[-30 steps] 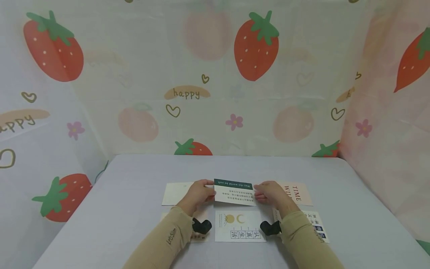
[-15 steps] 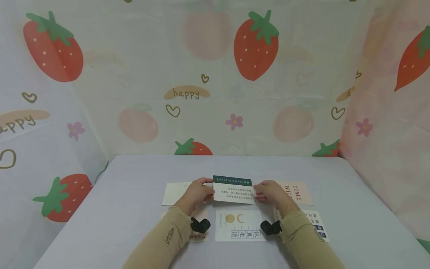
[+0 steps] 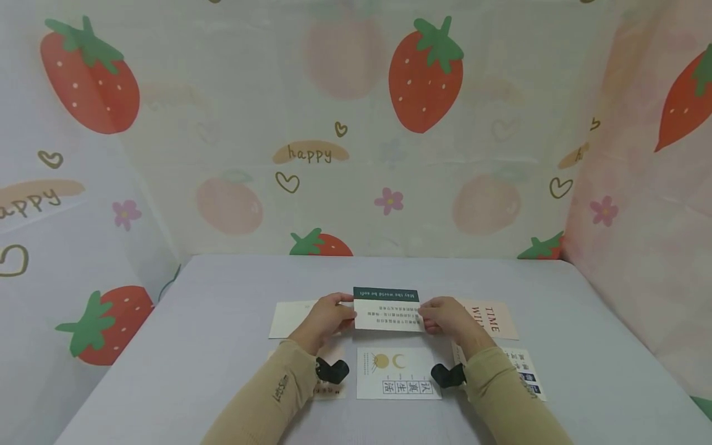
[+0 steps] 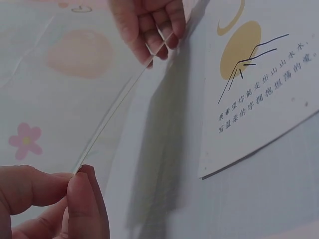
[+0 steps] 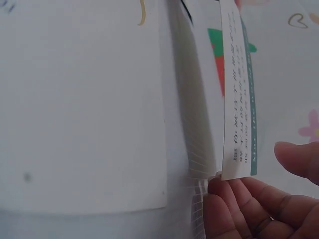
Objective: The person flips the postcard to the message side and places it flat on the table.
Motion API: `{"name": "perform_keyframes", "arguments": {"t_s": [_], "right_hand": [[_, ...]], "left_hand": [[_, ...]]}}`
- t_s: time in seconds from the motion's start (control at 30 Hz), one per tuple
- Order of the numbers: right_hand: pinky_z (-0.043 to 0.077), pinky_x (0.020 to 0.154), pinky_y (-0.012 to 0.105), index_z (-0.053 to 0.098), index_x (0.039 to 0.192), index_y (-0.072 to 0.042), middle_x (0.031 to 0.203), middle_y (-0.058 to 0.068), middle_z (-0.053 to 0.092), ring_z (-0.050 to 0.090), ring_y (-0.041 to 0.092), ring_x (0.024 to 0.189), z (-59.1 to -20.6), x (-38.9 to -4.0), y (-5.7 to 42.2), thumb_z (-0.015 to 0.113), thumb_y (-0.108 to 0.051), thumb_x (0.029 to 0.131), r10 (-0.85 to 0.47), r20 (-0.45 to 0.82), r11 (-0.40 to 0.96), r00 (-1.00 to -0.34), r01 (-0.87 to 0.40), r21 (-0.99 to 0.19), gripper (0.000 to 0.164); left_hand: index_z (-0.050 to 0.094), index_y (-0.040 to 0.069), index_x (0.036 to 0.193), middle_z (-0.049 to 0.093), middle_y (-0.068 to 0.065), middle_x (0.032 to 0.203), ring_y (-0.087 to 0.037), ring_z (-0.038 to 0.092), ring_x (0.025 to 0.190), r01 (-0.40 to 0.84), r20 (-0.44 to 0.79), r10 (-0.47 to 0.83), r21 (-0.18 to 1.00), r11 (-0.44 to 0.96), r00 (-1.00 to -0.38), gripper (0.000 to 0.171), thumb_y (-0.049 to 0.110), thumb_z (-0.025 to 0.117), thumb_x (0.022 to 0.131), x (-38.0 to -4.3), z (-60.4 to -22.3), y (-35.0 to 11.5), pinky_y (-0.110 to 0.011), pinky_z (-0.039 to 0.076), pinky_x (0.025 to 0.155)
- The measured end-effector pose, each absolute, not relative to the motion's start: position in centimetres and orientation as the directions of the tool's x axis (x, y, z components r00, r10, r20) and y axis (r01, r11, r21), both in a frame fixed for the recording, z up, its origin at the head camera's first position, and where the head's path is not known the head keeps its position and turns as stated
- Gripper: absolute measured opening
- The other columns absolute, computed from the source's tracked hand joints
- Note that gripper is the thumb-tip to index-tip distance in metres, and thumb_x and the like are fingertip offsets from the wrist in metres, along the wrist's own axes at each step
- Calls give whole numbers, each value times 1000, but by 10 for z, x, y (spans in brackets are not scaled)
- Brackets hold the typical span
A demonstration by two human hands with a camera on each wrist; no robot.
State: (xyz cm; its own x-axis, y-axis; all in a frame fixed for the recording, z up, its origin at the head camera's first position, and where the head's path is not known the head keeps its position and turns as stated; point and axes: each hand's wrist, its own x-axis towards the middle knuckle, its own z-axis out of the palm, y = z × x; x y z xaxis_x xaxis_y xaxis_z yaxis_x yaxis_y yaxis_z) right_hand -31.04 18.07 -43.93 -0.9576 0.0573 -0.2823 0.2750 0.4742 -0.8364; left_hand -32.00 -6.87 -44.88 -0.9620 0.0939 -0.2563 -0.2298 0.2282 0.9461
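Green-banded card (image 3: 386, 312) between left grip (image 3: 324, 323), pinching its end, and right grip (image 3: 450, 321), fingers touching, thumb apart.

Strawberry-print cloth wall (image 3: 356, 210) behind white table (image 3: 222, 296)

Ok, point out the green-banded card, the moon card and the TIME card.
Green-banded card (image 3: 386, 311): head view, white part below the band.
Moon card (image 3: 398, 372): head view, middle of printed face.
TIME card (image 3: 491, 320): head view, lettered face.

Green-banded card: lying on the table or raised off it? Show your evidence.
Raised. The left wrist view shows the green-banded card edge-on between left hand and right hand, its shadow apart on the table.
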Motion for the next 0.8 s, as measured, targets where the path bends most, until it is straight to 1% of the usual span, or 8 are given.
{"name": "perform_keyframes", "arguments": {"t_s": [0.17,0.33,0.5,0.67,0.8], "right_hand": [[51,63,27,60,109,2,92,11,63,60,17,72,-436,-311,181,60,-12,86,52,-226,508,-973,221,-833,27],[53,63,28,61,102,0,92,11,63,61,18,73,-433,-310,183,60,-9,85,62,-201,518,-978,204,-831,19],[52,62,27,63,93,-3,89,10,62,60,18,73,-431,-312,185,59,-11,86,94,-196,522,-976,216,-825,11],[52,63,27,63,85,-5,84,8,63,60,17,73,-429,-312,187,59,-13,86,101,-187,518,-977,213,-828,9],[52,66,28,63,83,-5,85,8,63,60,17,75,-427,-310,190,59,-13,87,99,-191,509,-977,214,-833,10]], "left_hand": [[63,5,106,64,-8,99,-15,60,77,-220,-249,112,950,222,-962,20,9,59,86,-319,-448,-69,-25,51,67],[63,3,100,64,-8,95,-15,59,76,-215,-246,120,950,226,-962,16,9,60,86,-319,-446,-70,-25,51,67],[64,4,92,62,-7,88,-15,58,72,-220,-252,116,946,239,-961,10,11,63,85,-318,-445,-69,-25,52,65],[65,4,89,62,-6,85,-15,59,69,-211,-244,113,947,243,-963,9,12,65,83,-319,-445,-70,-26,53,65],[66,4,90,63,-5,84,-13,60,69,-200,-232,115,950,240,-966,11,12,65,82,-318,-443,-70,-25,53,66]]}}
